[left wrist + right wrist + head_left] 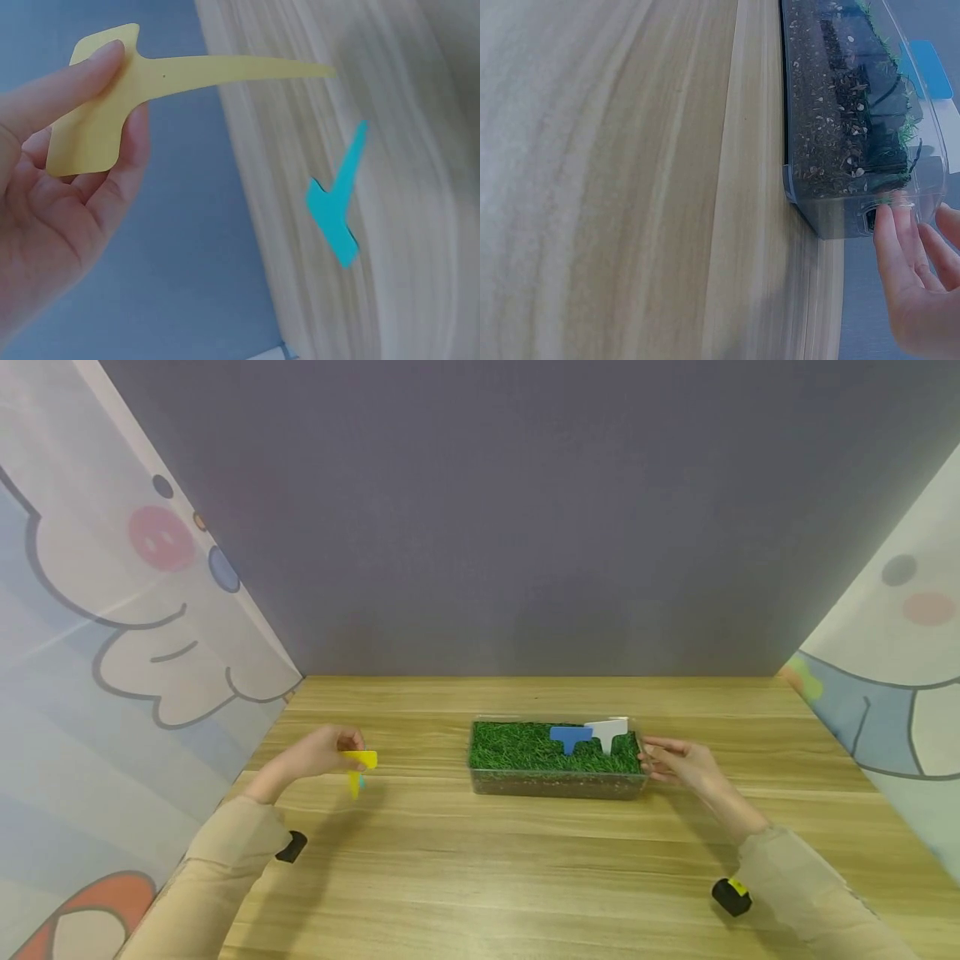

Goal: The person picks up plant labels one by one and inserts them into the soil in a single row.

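My left hand (324, 753) pinches a yellow T-shaped plant tag (360, 767) by its wide head, just above the table at the left. The left wrist view shows the yellow tag (112, 97) between thumb and fingers, its stem pointing out. Below it a turquoise tag (335, 204) lies flat on the wood. A clear box of soil and grass (556, 758) stands in the middle, with a blue tag (571, 737) and a white tag (609, 732) stuck in the grass. My right hand (678, 761) rests with straight fingers (892, 247) on the box's right end.
The wooden table (525, 877) is closed in by a grey back wall and cartoon-printed side panels. A black wrist device (291, 846) sits at the left sleeve and another (731, 896) at the right sleeve.
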A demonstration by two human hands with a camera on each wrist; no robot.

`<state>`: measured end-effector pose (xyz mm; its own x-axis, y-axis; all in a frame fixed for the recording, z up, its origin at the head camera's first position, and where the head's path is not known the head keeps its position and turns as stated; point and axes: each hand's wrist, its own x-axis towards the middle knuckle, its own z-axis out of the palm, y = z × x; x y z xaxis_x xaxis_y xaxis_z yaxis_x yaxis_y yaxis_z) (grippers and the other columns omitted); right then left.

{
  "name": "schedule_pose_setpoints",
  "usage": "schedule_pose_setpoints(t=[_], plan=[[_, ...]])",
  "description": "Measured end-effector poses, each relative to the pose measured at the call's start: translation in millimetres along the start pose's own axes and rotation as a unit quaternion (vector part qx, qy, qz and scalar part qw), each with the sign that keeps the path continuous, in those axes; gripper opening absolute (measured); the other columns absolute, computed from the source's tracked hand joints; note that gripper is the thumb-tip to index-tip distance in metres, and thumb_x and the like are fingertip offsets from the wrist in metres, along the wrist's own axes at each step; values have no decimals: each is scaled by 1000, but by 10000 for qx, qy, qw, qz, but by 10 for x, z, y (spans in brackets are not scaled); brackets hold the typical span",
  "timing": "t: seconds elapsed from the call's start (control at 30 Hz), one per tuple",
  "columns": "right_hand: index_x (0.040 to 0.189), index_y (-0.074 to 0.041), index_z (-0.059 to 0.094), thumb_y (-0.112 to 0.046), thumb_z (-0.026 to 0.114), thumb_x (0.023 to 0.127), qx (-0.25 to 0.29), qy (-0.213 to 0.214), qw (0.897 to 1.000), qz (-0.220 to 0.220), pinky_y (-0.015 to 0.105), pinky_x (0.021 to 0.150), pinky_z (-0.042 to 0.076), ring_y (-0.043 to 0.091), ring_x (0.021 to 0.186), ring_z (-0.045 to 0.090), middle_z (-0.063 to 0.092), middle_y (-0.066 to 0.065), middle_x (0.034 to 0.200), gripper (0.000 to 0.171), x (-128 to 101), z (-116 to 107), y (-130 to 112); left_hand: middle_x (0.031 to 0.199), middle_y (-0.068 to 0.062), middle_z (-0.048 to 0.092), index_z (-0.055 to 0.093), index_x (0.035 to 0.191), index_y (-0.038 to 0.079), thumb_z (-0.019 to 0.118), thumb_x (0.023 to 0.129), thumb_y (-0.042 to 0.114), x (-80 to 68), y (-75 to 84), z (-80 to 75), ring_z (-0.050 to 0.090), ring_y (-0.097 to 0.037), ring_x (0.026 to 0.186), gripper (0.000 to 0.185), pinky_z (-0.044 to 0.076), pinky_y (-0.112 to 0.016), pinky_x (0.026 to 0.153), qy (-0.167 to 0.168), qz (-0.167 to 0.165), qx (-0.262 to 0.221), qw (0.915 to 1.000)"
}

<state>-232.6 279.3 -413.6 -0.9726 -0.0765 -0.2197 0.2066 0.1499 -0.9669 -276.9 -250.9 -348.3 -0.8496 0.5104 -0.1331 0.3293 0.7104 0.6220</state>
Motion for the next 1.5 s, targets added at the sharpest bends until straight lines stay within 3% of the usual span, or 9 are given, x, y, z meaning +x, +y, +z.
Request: schedule_pose_setpoints(t=[0.27,0.57,0.77,0.93,1.2,1.5], plan=[[130,9,29,-19,53,89,23,-18,10000,-14,27,77,49,8,81,63,64,9,100,55,-5,-4,3,79,-3,60,55,83,4,65,77,5,123,207,27,56,-19,70,12,47,-33,67,-51,-17,-284,9996],[130,9,30,-22,55,88,7,-27,10000,-25,27,77,49,8,81,63,64,10,101,58,2,-2,11,78,0,59,55,82,6,67,77,8,286,382,60,54,-15,72,14,44,-30,69,170,129,-20,9998],[127,-2,44,-38,66,76,248,-33,9997,-17,27,76,50,10,82,64,66,0,93,67,155,-94,225,81,-2,60,55,84,6,67,77,7,389,510,82,55,-15,73,13,45,-29,70,253,312,-191,9990],[128,-4,43,-51,71,61,369,41,9993,33,27,75,50,13,83,64,67,-3,91,87,312,-184,440,83,-2,62,57,84,6,67,77,6,486,587,122,57,-15,75,12,47,-30,71,397,481,-247,9977],[130,0,37,-54,71,57,332,-8,9994,25,28,76,49,12,83,64,67,-5,90,97,341,-194,469,85,-4,62,58,85,6,67,78,10,616,742,172,58,-15,78,12,47,-32,73,496,428,-403,9970],[130,4,35,-58,71,54,266,-69,9996,-63,28,75,50,11,82,64,67,-6,88,105,324,-190,441,85,-5,64,59,84,4,68,76,5,761,939,227,60,-15,80,13,48,-31,76,533,651,-632,9945]])
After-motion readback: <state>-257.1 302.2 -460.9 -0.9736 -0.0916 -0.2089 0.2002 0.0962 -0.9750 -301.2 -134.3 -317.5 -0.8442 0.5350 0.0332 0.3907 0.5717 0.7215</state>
